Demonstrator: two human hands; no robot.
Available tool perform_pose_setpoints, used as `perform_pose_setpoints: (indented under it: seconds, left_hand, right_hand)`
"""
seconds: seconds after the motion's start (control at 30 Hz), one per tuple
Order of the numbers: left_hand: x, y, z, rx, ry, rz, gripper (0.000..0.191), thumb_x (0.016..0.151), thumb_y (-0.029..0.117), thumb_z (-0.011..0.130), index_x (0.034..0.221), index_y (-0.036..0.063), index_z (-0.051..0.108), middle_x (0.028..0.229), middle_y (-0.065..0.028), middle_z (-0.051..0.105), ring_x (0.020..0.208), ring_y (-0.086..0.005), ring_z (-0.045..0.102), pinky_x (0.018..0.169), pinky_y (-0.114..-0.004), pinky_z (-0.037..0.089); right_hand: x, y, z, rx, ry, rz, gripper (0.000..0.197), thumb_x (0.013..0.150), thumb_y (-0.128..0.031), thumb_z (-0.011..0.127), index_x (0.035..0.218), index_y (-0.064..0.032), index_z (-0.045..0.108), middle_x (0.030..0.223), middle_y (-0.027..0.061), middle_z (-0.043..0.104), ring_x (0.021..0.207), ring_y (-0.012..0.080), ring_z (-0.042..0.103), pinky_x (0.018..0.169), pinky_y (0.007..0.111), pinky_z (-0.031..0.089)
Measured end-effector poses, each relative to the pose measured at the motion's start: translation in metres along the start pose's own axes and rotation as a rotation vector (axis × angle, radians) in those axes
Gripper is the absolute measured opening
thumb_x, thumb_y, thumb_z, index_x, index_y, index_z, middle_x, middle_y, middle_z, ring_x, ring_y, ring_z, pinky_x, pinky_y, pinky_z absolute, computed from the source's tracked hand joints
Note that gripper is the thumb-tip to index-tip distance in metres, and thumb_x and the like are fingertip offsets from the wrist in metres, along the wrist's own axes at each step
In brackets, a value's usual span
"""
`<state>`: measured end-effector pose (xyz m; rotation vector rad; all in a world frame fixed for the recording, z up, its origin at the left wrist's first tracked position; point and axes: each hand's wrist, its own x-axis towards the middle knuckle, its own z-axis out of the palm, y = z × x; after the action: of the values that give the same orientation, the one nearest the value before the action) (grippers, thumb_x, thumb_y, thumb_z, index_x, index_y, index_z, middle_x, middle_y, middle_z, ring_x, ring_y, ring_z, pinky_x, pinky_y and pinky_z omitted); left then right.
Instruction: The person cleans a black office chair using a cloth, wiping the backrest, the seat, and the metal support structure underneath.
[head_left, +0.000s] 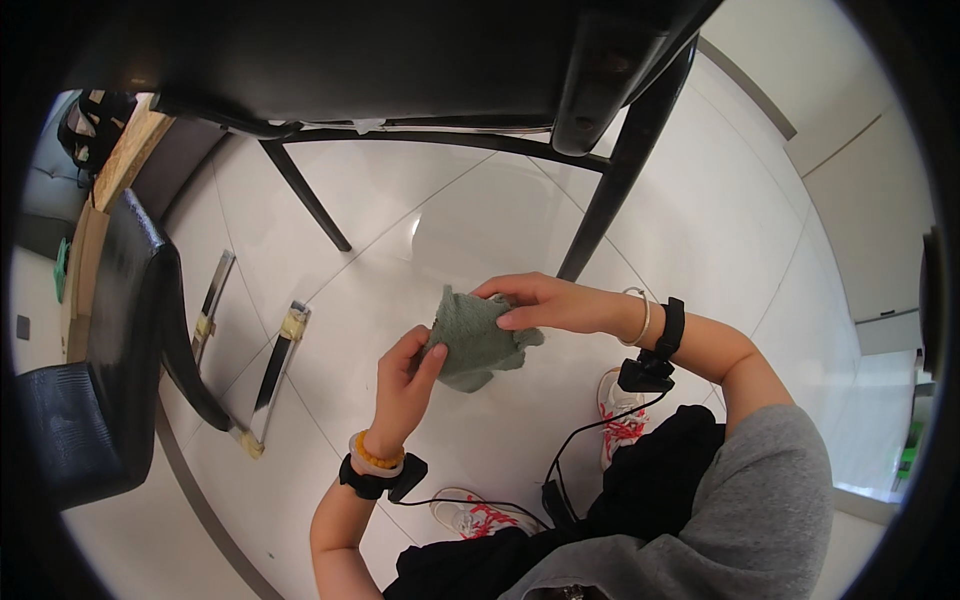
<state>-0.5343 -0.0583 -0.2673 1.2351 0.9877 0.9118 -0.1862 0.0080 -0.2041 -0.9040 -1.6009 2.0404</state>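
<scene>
A grey-green cloth (472, 337), soft and folded, is stretched between my two hands above the tiled floor. My left hand (405, 375) pinches its lower left edge between thumb and fingers. On the upper right side, my right hand (547, 304) grips the cloth with the thumb on top; the fingers partly pass behind it. Beyond the hands stands a black chair (442, 135), its seat or back filling the top of the view.
A second black chair (135, 300) stands at the left. Near it, two long metal-edged strips (277, 367) with yellowish tape touch the floor (480, 202). Pale cabinets (862, 210) line the right. Cables (570, 450) run from devices strapped to both wrists.
</scene>
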Motion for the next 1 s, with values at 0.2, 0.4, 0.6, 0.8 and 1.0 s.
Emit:
perform_pose_setpoints:
  seconds: [0.2,0.4,0.6,0.8,1.0]
  left_hand:
    - [0.001,-0.001,0.008,0.074,-0.018,0.010,0.013,0.129,0.009,0.076,0.123,-0.0031,0.075,0.106,0.0059,0.061,0.095,-0.0055,0.051,0.084,-0.027,0.045]
    - [-0.003,-0.004,0.016,0.064,-0.007,-0.010,0.013,0.129,0.008,0.075,0.123,-0.0030,0.076,0.104,0.0064,0.060,0.095,-0.0055,0.050,0.084,-0.027,0.045]
    - [-0.001,-0.008,0.018,0.093,-0.039,-0.011,0.015,0.129,0.008,0.075,0.118,-0.0017,0.073,0.102,0.0060,0.059,0.095,-0.0061,0.050,0.083,-0.028,0.045]
    - [0.003,-0.006,0.022,0.078,-0.046,-0.029,0.015,0.129,0.008,0.075,0.117,-0.0013,0.072,0.101,0.0051,0.059,0.095,-0.0066,0.050,0.084,-0.028,0.046]
    - [0.005,-0.001,0.027,0.091,-0.044,-0.036,0.015,0.128,0.008,0.076,0.117,-0.0017,0.073,0.102,0.0044,0.062,0.096,-0.0074,0.053,0.086,-0.029,0.048]
  right_hand:
    - [-0.007,0.005,-0.005,0.029,0.014,0.007,0.059,0.129,-0.020,0.076,0.186,-0.0083,0.064,0.173,0.0104,0.077,0.160,0.0215,0.071,0.137,0.044,0.057]
    - [-0.017,0.007,-0.005,0.008,0.007,-0.062,0.055,0.131,-0.014,0.072,0.185,-0.0078,0.065,0.173,0.0080,0.078,0.159,0.0206,0.072,0.139,0.045,0.055]
    - [-0.022,0.004,-0.007,-0.112,0.036,-0.040,0.052,0.130,-0.013,0.073,0.182,-0.0105,0.070,0.170,0.0051,0.079,0.151,0.0199,0.073,0.133,0.042,0.058]
    - [-0.023,0.002,-0.007,-0.124,0.051,-0.079,0.050,0.128,-0.013,0.075,0.178,-0.0108,0.074,0.167,0.0033,0.081,0.147,0.0189,0.074,0.129,0.042,0.059]
    - [-0.028,-0.005,-0.009,-0.168,0.045,-0.079,0.051,0.126,-0.009,0.074,0.177,-0.0067,0.074,0.166,0.0053,0.081,0.147,0.0172,0.072,0.132,0.039,0.055]
